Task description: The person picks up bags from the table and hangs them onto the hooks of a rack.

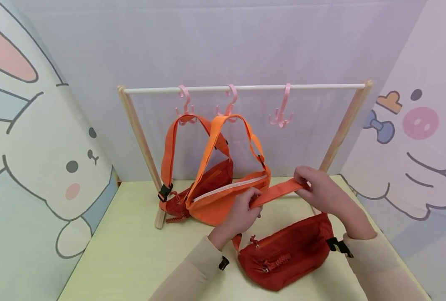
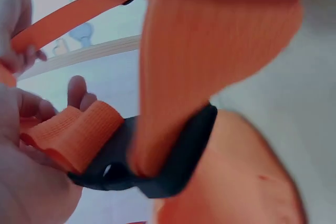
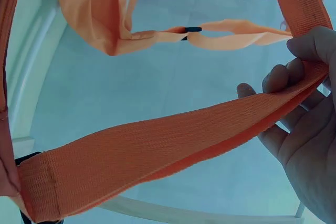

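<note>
A dark red waist bag (image 1: 287, 257) rests on the table with its zipped side facing up. Its orange-red strap (image 1: 279, 193) is stretched between my two hands above it. My left hand (image 1: 242, 213) grips one part of the strap; in the left wrist view a black buckle (image 2: 178, 166) sits close by that hand. With thumb and fingers, my right hand (image 1: 317, 188) pinches the strap farther to the right, and the right wrist view shows the webbing (image 3: 157, 140) running from those fingers. Near my left hand hangs a bright orange waist bag (image 1: 215, 209).
A white rail (image 1: 321, 87) on a wooden stand carries pink hooks. The orange bag's strap hangs on the middle hook (image 1: 230, 102), another red bag (image 1: 178, 205) hangs from the left hook (image 1: 185, 104). The right hook (image 1: 282, 108) carries no bag. Cartoon-printed walls surround the table (image 1: 125, 259).
</note>
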`<state>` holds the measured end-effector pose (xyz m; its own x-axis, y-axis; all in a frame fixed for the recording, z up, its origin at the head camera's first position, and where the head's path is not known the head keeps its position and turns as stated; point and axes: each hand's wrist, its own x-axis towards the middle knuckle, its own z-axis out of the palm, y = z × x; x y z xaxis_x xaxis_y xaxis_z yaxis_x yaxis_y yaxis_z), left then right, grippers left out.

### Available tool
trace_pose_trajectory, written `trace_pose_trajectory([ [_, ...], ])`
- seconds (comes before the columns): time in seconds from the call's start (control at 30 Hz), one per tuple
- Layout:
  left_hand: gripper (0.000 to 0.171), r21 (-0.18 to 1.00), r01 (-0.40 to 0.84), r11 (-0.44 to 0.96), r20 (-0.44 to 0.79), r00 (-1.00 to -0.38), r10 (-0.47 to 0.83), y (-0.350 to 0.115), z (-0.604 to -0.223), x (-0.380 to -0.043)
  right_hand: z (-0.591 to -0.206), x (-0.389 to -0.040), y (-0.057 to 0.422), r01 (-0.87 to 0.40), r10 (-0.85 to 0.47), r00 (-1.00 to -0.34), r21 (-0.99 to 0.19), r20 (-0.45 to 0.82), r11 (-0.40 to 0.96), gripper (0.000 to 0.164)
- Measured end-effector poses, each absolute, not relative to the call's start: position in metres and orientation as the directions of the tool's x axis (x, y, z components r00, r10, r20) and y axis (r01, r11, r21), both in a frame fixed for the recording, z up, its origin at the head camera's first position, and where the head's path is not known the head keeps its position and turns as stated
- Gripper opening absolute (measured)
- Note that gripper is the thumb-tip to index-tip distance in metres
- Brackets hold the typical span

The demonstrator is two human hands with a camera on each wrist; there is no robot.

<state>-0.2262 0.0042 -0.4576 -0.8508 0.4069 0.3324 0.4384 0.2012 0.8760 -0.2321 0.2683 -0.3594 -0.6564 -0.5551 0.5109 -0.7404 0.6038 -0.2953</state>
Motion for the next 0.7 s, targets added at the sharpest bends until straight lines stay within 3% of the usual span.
trace_pose_trajectory([
  [0.13, 0.021, 0.886, 0.434, 0.165, 0.349, -0.857, 0.38, 0.0, -0.441, -0.226, -0.353, -0.237, 0.273, -0.747, -0.533, -0.658, -0.37, 0.532, 0.553, 0.045],
  [0.4, 0.047, 0.805, 0.544, 0.239, 0.432, -0.812, 0.393, -0.011, -0.41, -0.228, -0.34, -0.244, 0.282, -0.727, -0.537, -0.687, -0.491, 0.49, 0.481, 0.037],
  [0.7, 0.037, 0.601, 0.683, 0.416, 0.559, -0.731, 0.392, -0.021, -0.378, -0.234, -0.325, -0.248, 0.278, -0.753, -0.527, -0.658, -0.464, 0.538, 0.466, 0.034],
])
